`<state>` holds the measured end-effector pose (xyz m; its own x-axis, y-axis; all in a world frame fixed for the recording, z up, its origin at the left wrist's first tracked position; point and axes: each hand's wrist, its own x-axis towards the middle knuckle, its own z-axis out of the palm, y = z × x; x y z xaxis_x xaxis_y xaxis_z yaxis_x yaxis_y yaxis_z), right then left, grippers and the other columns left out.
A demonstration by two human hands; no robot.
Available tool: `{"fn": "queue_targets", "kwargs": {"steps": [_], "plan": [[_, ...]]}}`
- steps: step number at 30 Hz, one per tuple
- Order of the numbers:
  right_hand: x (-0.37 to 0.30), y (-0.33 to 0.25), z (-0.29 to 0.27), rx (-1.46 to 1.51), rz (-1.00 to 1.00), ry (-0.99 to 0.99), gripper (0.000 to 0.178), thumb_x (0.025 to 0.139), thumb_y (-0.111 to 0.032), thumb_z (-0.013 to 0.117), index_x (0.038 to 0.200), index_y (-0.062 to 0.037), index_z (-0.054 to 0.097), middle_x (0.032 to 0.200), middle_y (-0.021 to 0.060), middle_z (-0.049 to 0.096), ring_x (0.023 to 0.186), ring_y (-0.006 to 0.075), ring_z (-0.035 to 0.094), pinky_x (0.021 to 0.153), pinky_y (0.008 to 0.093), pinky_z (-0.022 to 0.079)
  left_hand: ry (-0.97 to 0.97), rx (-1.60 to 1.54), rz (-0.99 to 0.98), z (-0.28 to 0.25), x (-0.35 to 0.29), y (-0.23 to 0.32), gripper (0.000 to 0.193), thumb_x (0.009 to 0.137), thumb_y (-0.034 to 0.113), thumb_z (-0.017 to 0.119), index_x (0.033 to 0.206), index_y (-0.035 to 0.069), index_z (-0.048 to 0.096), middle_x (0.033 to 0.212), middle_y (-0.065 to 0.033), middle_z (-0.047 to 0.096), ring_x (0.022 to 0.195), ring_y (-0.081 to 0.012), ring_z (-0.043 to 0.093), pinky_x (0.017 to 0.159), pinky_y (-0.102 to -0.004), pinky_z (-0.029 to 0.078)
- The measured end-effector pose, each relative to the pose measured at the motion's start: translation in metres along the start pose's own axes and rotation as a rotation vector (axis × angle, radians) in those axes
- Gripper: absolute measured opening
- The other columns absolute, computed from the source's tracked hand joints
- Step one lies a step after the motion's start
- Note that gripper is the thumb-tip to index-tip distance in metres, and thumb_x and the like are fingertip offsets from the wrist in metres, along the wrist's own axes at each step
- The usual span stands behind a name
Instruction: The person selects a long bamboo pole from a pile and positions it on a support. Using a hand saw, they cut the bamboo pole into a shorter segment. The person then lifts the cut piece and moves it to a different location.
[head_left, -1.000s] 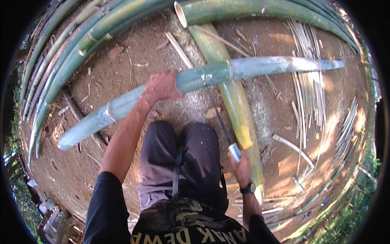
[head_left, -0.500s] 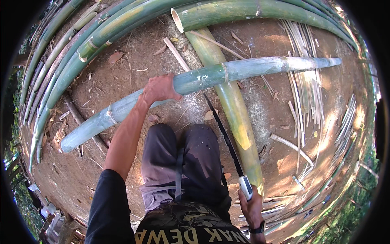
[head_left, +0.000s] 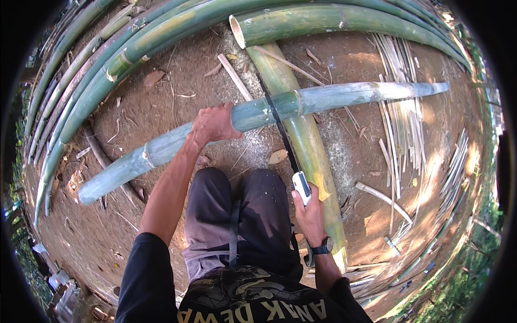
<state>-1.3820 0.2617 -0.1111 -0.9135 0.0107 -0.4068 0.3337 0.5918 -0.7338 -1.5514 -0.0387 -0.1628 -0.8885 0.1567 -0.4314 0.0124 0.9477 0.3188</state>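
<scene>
Green pole [head_left: 344, 95]: lies slantwise in front of the knees [head_left: 264, 188], its middle resting across a yellowish pole [head_left: 311, 148] on the ground [head_left: 177, 86].
Left arm: reaches forward from the lower left, elbow slightly bent, back of the left hand [head_left: 215, 121] facing up.
Left fingers: clasped over the pole from above, left of the saw [head_left: 286, 141], with the thumb toward the near side.
Right arm: comes in from the lower edge, bent, with a dark watch [head_left: 325, 246] at the wrist.
Right fingers: closed round the white and dark handle [head_left: 301, 188], the right hand [head_left: 311, 213] beside the yellowish pole, thumb on the handle's left.
Saw blade: spans the green pole just left of its joint ring, tip past the far edge; half a second ago the tip was on the near side and the right hand was farther back, near the hip.
Left grip: in much the same place as then.
Hard to see: left fingertips, behind the pole; how deep the blade sits, which I cannot tell.
Cut off: both dark sleeves at the lower edge; stacked poles [head_left: 167, 33] at the top.
</scene>
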Motion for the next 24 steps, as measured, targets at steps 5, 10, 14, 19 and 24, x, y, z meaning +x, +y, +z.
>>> {"fn": "queue_targets", "kwargs": {"steps": [5,10,14,19,24], "plan": [[0.001,0.014,0.004,-0.030,-0.032,0.004,0.042,0.099,-0.025,0.061,0.127,0.0036,0.048,0.098,0.0197,0.068,0.088,0.0269,0.067,0.077,0.0385,0.052,-0.060,-0.010,-0.027,-0.001,0.001,0.001,0.084,0.061,0.048,0.077,0.125,-0.001,0.055,0.099,-0.0221,0.071,0.091,-0.0374,0.070,0.090,-0.0468,0.053],[0.005,0.004,-0.001,-0.068,0.008,-0.022,0.041,0.099,-0.025,0.061,0.125,0.0034,0.048,0.098,0.0231,0.068,0.089,0.0321,0.069,0.076,0.0404,0.052,-0.027,0.010,-0.019,0.000,0.000,0.001,0.084,0.062,0.049,0.078,0.125,-0.001,0.055,0.097,-0.0218,0.071,0.089,-0.0361,0.071,0.091,-0.0457,0.053],[0.010,-0.003,0.001,-0.138,0.025,-0.009,0.038,0.098,-0.025,0.062,0.120,0.0030,0.049,0.094,0.0264,0.067,0.086,0.0385,0.069,0.072,0.0433,0.053,-0.068,0.000,-0.032,-0.005,0.002,0.004,0.084,0.063,0.051,0.077,0.126,0.000,0.054,0.099,-0.0223,0.071,0.092,-0.0363,0.070,0.092,-0.0460,0.053],[0.008,-0.008,0.003,-0.179,0.062,-0.018,0.037,0.097,-0.025,0.063,0.118,0.0025,0.050,0.088,0.0270,0.067,0.081,0.0402,0.070,0.067,0.0443,0.053,-0.043,-0.004,-0.043,-0.003,-0.001,0.006,0.084,0.061,0.049,0.080,0.126,0.002,0.056,0.101,-0.0243,0.070,0.098,-0.0393,0.069,0.091,-0.0475,0.052],[-0.020,0.006,-0.013,-0.266,0.068,-0.041,0.037,0.097,-0.026,0.063,0.115,0.0033,0.051,0.084,0.0264,0.067,0.079,0.0404,0.070,0.063,0.0439,0.052,-0.060,-0.032,-0.065,-0.004,-0.004,0.003,0.081,0.061,0.047,0.078,0.123,0.000,0.054,0.101,-0.0239,0.070,0.094,-0.0404,0.070,0.090,-0.0483,0.053]]}}
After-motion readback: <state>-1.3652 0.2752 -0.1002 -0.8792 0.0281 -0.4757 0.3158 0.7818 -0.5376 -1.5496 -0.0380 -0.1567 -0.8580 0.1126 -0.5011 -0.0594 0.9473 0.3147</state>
